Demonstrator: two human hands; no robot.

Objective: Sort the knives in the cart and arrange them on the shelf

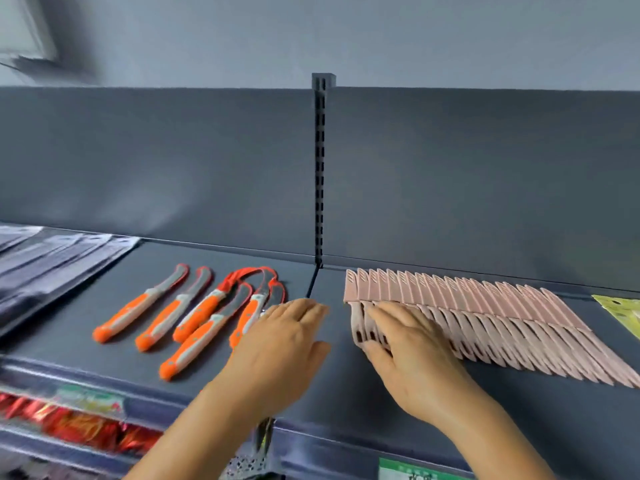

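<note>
Both arms reach forward over the dark shelf (519, 427). The right hand (412, 351) lies palm down, its fingers (384, 317) straight and pressing the left end of the fanned row of pink sheathed knives (485, 323). The left hand (280, 341) hovers flat, fingers relaxed and holding nothing, just beside the orange-handled knives (194, 313) lying left of the shelf's seam.

A shop: slotted shelf upright (319, 168), price-label strip (90, 398), rows of knives (485, 317).
</note>
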